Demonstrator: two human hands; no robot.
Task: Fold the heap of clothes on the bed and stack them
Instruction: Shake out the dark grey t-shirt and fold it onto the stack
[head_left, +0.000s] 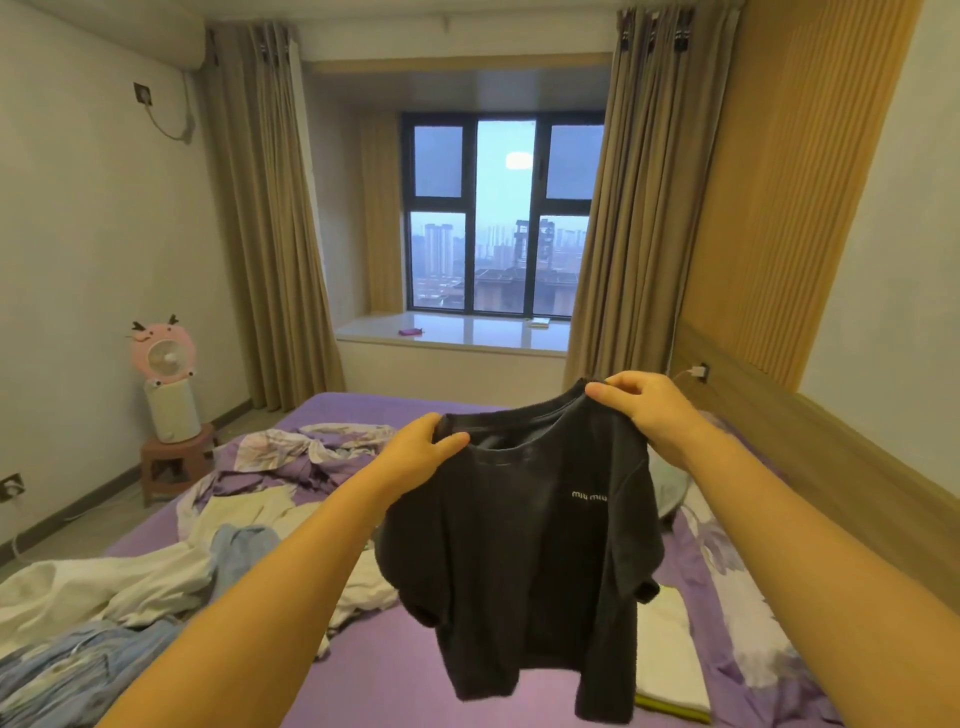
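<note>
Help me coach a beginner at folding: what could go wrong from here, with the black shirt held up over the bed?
Both hands, left and right, pinch the black shirt only at its shoulders, and it hangs twisted with one sleeve bunched, so it may land creased. Lowered straight down, its hem could drape over the folded white garment and disturb it. The unfolded heap lies close on the left, leaving limited flat sheet.

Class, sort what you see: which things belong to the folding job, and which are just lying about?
Job: black top, held up by left hand and right hand; heap of clothes; bed.
Lying about: pink fan, stool, curtains.
</note>
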